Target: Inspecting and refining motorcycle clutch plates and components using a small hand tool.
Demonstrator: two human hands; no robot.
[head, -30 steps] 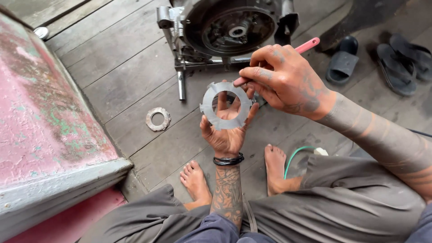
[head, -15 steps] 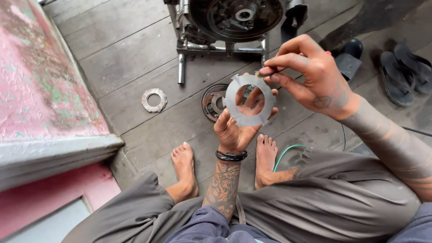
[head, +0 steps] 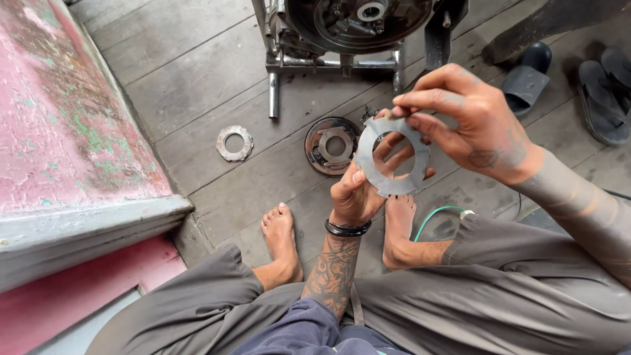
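1. the left hand [head: 355, 194] comes up from below with the palm turned toward the camera, and holds a flat grey metal ring [head: 392, 156] with small tabs round its outer edge.
2. its thumb presses on the ring's lower left rim and its fingers [head: 394, 146] lie curled behind the ring, showing through the centre hole.
3. the right hand [head: 468, 121] reaches in from the right; its thumb and forefinger are pinched narrow on the ring's top edge, with a small dark bit between the tips, too small to tell what it is.
4. the other right fingers are arched loosely above the ring.
5. the ring is held in the air between both hands, tilted a little, above the person's bare feet [head: 282, 240] and the wooden plank floor [head: 190, 72].
6. on the floor just left of the held ring lies a rusty round plate [head: 332, 145] with a lighter ring resting inside it.
7. further left, well apart, lies a smaller pale ring [head: 234, 143] flat on the planks.
8. at the top stands an engine case [head: 358, 23] on a metal stand, its round opening facing the camera.
9. dark sandals [head: 608, 92] lie at the upper right, and a green wire [head: 437, 213] runs beside the right foot.
10. a black band [head: 347, 229] circles the left wrist.
11. a worn pink surface [head: 59, 112] with a grey edge fills the left side.
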